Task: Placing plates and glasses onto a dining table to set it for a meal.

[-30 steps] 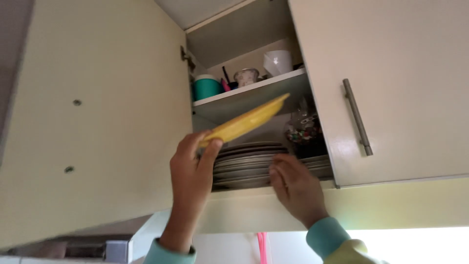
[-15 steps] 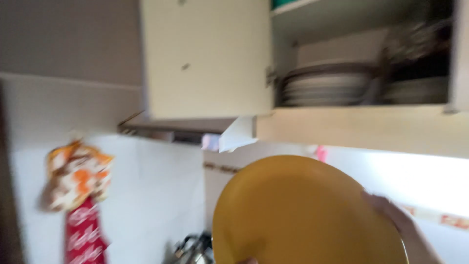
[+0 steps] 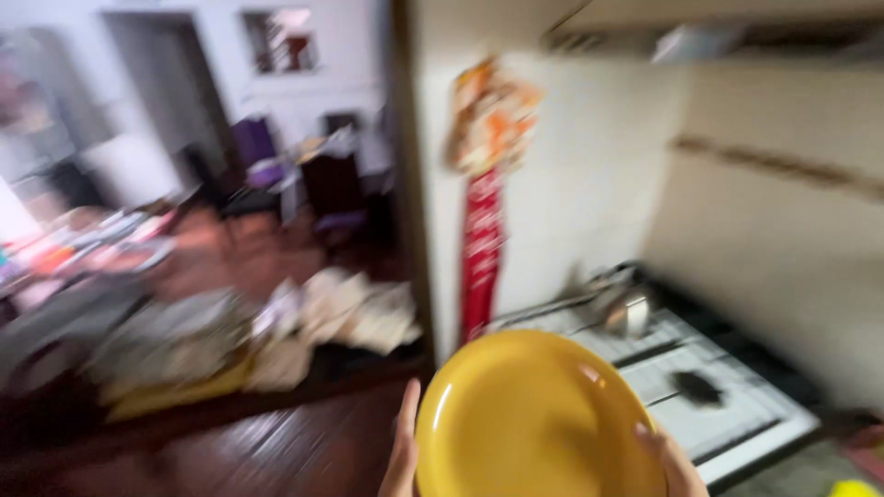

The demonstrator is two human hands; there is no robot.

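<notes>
Between the left hand [image 3: 402,451] and right hand [image 3: 670,460] sits a yellow plate [image 3: 534,419], held by its edges. Right of the hands is a white stove [image 3: 700,387]. Left lies dark floor [image 3: 276,451] with blurry cloth piles [image 3: 276,331]. A red cloth [image 3: 481,239] hangs on the wall above.

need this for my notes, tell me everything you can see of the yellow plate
The yellow plate is round, plain and glossy, with a shallow raised rim; it looks like plastic, though blur makes that uncertain. It shows its empty upper face to the camera, low in the view. The left hand grips its left edge, the right hand its right edge.
</notes>
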